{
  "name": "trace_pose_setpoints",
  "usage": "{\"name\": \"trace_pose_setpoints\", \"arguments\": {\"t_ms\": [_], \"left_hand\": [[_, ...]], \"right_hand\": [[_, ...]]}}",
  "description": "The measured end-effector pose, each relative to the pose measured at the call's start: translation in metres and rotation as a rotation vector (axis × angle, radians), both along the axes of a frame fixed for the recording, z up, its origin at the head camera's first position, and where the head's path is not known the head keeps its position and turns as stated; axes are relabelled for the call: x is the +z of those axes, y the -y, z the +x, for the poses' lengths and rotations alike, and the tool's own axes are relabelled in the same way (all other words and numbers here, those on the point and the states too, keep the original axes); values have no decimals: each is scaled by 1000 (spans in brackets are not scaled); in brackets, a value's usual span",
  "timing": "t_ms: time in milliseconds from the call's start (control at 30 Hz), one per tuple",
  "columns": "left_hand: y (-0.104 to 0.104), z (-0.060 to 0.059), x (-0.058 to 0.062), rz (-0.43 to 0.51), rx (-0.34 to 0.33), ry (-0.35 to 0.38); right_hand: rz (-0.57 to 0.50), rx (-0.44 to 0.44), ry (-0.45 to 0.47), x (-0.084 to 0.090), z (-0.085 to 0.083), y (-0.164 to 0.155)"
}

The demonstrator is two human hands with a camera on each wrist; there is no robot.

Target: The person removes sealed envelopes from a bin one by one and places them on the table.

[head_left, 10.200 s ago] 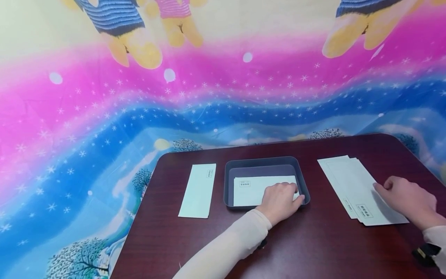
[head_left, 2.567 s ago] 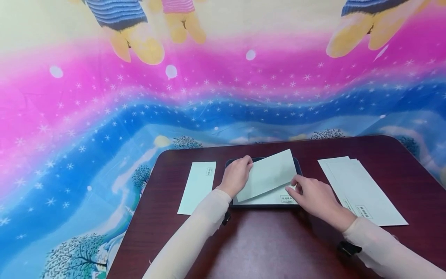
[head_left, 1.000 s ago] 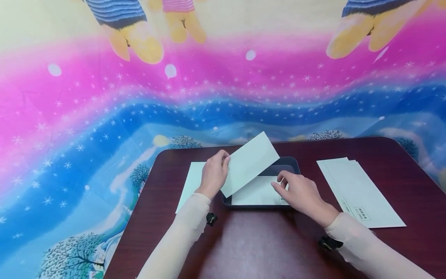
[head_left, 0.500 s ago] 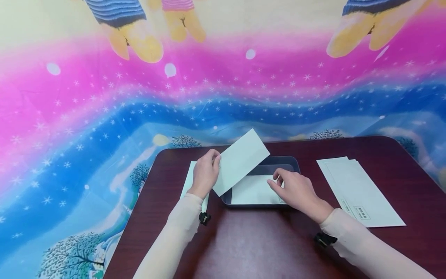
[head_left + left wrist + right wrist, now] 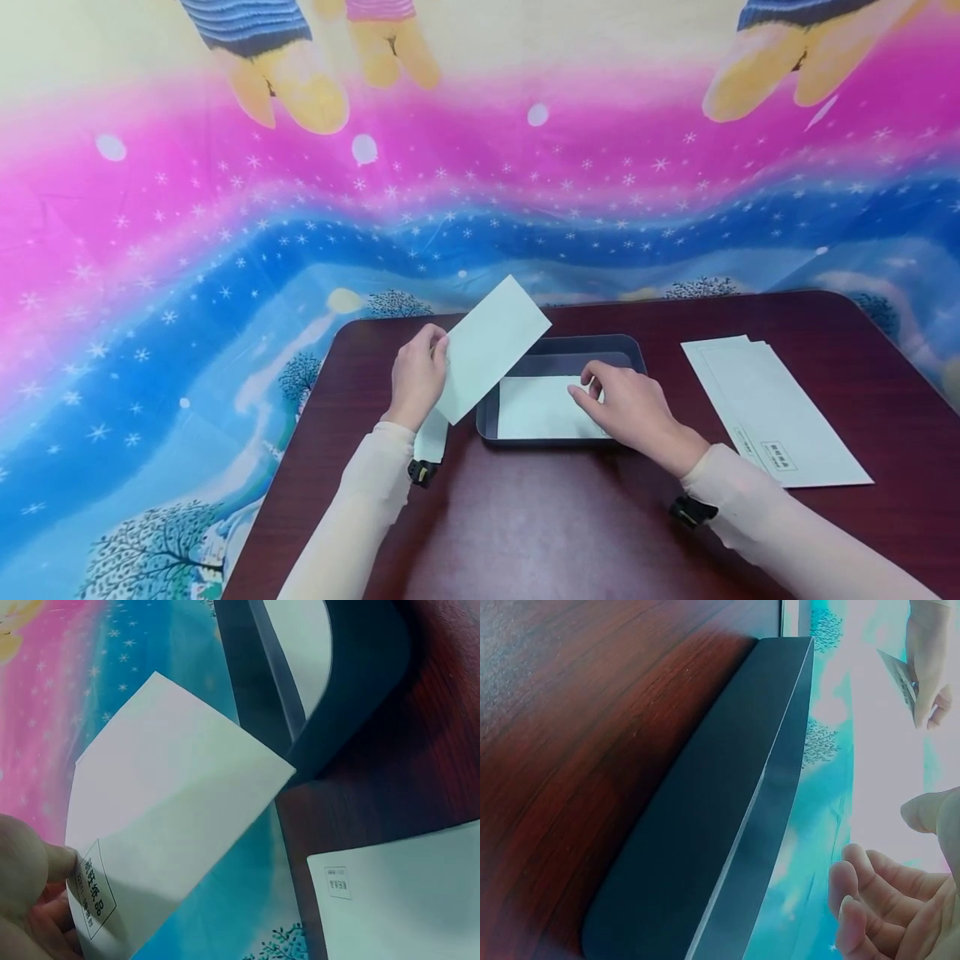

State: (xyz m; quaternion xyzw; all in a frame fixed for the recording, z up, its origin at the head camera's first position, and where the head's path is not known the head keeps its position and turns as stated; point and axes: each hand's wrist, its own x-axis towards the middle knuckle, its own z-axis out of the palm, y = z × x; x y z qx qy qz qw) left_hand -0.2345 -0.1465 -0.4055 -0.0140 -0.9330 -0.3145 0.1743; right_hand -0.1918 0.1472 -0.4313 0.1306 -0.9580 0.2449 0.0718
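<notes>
Dark reddish-brown wooden tabletop (image 5: pixel 570 533) stands before a bright pink-and-blue starred backdrop cloth (image 5: pixel 225 217). Near its far edge sits a dark grey rectangular plastic tray (image 5: pixel 561 347), one pale envelope (image 5: pixel 536 408) lying flat inside. Well to the right of the tray lies a small fanned stack of pale envelopes (image 5: pixel 772 408), printed ends toward the person. Left of the tray, a lone pale envelope (image 5: pixel 431 437) lies flat, mostly hidden.

Left hand (image 5: pixel 416 379) pinches a pale green-white paper envelope (image 5: pixel 491 346) at its lower long edge, thumb on the printed end; it is held tilted in the air above the tray's left rim. Right hand (image 5: pixel 626 404) hovers over the tray's right half, fingers loosely curled, fingertips at the tray envelope, gripping nothing.
</notes>
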Motion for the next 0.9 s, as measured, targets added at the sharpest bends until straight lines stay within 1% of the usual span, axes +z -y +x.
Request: {"name": "trace_pose_setpoints", "arguments": {"t_ms": [367,667,900], "left_hand": [[14,2,-9,25,27,29],[21,5,-15,58,41,55],[30,7,-18,92,55,49]], "right_hand": [[-11,28,-18,-1,-6,19],[-20,40,-9,-4,-9,29],[-21,48,-33,-9,-10,34]]}}
